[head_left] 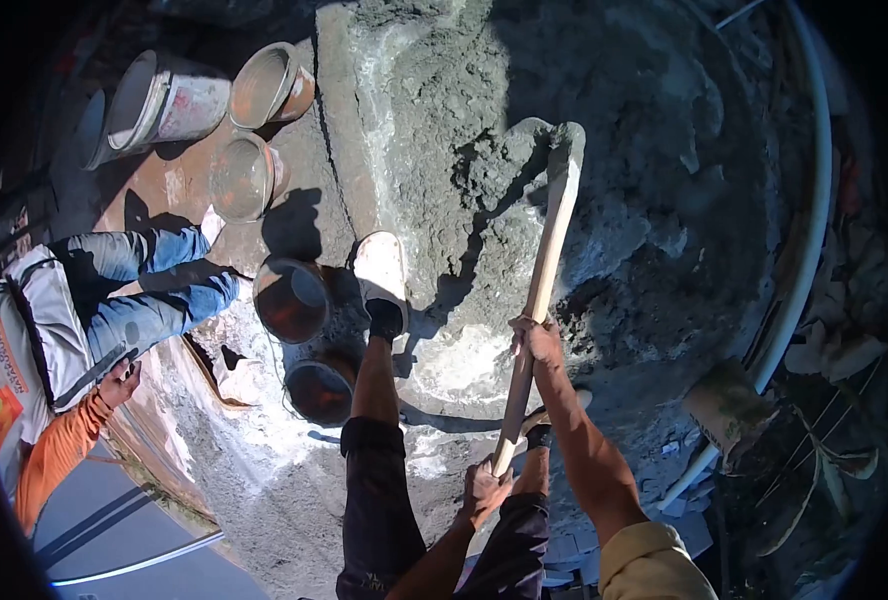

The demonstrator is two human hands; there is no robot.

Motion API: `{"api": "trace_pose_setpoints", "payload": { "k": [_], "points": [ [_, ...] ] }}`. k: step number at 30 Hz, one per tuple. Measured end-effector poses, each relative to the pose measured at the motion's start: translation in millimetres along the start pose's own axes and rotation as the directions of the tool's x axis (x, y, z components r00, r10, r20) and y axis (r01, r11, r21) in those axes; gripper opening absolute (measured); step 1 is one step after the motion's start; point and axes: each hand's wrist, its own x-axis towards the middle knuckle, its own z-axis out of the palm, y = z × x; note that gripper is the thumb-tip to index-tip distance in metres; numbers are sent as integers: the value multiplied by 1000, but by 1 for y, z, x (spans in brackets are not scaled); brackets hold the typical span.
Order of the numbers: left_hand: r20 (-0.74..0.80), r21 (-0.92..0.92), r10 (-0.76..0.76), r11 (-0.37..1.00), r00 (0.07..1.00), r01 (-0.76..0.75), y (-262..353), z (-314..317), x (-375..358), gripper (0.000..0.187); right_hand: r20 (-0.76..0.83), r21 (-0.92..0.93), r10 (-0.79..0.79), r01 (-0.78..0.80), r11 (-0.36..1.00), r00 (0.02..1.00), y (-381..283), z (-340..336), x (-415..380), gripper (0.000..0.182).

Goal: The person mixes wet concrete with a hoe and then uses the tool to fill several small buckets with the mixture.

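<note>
My right hand [536, 338] grips the middle of a long wooden handle [542, 280]. My left hand [484, 490] holds the handle's near end. The tool's blade [564, 145] is dug into a grey pile of wet cement mix [524, 190] on the ground ahead of me. My left foot in a pale shoe [382, 268] stands at the pile's edge; my right foot is partly hidden behind the handle.
Two orange-stained buckets [291, 298] stand by my left foot. Several more buckets [244, 178] lie farther left. A person in jeans and an orange sleeve [114, 300] crouches at the left. A white pipe [809, 230] curves along the right.
</note>
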Motion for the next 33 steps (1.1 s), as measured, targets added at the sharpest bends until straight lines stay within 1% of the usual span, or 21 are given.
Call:
{"api": "trace_pose_setpoints", "payload": {
  "k": [1,4,6,8,10,12,14,15,16,18,20,21,22,23,24,25,26,28,30,32,33],
  "points": [
    [2,5,25,1000,1000,-25,5,-3,-12,25,25,-85,63,-61,995,998,4,-11,-14,9],
    [34,34,97,995,995,-98,15,-6,-28,23,144,190,-128,99,977,981,-7,-30,-41,9],
    [58,38,133,990,989,-135,30,-8,0,23,-87,42,-31,35,999,996,-69,-12,-37,13],
    [82,28,212,976,974,-215,97,-38,59,21,-97,92,-156,165,982,983,-128,-3,2,21],
    [101,63,365,926,926,-372,165,-61,141,21,-183,-13,-286,288,957,941,-188,4,60,16],
    [71,159,505,845,860,-510,233,-60,219,36,-209,-220,-451,408,886,868,-241,11,118,17],
    [171,-19,414,909,894,-417,321,-82,261,40,-263,-368,-496,389,845,827,-273,15,167,16],
    [227,47,376,917,898,-396,345,-81,281,41,-292,-388,-425,300,871,857,-284,23,175,16],
    [276,107,335,921,901,-375,357,-82,288,42,-319,-557,-435,205,805,842,-291,28,176,21],
    [200,-12,335,940,921,-340,310,-76,290,43,-50,-423,-500,435,795,865,-264,17,187,23],
    [115,-38,396,918,911,-394,265,-79,273,43,101,-376,-493,492,785,864,-231,13,182,24],
    [123,54,443,891,888,-451,238,-96,248,43,181,-327,-521,550,768,835,-207,-1,201,21],
    [182,171,245,946,952,-276,240,-128,214,43,68,-381,-485,472,795,872,-194,19,187,19],
    [128,202,314,921,941,-335,218,-138,193,36,-66,-320,-365,326,889,929,-189,41,174,17],
    [-49,232,472,862,880,-450,195,-140,172,30,-193,-240,-216,168,956,957,-182,54,160,15],
    [2,262,418,876,908,-404,193,-156,149,25,-182,-210,-194,154,965,964,-168,60,151,13],
    [20,235,278,933,960,-275,188,-168,129,23,-127,-125,-177,162,979,976,-148,64,139,8],
    [21,281,232,932,973,-228,170,-189,94,22,-102,-28,-79,76,997,992,-122,86,89,8],
    [-1,282,249,929,969,-238,165,-225,57,22,14,115,8,-9,993,1000,-99,107,60,11],
    [-84,276,354,906,931,-320,140,-259,32,20,80,333,130,-149,931,988,-83,136,11,11],
    [-60,316,327,903,943,-292,127,-277,21,20,127,408,175,-213,888,976,-71,145,-6,13]
  ]
}}
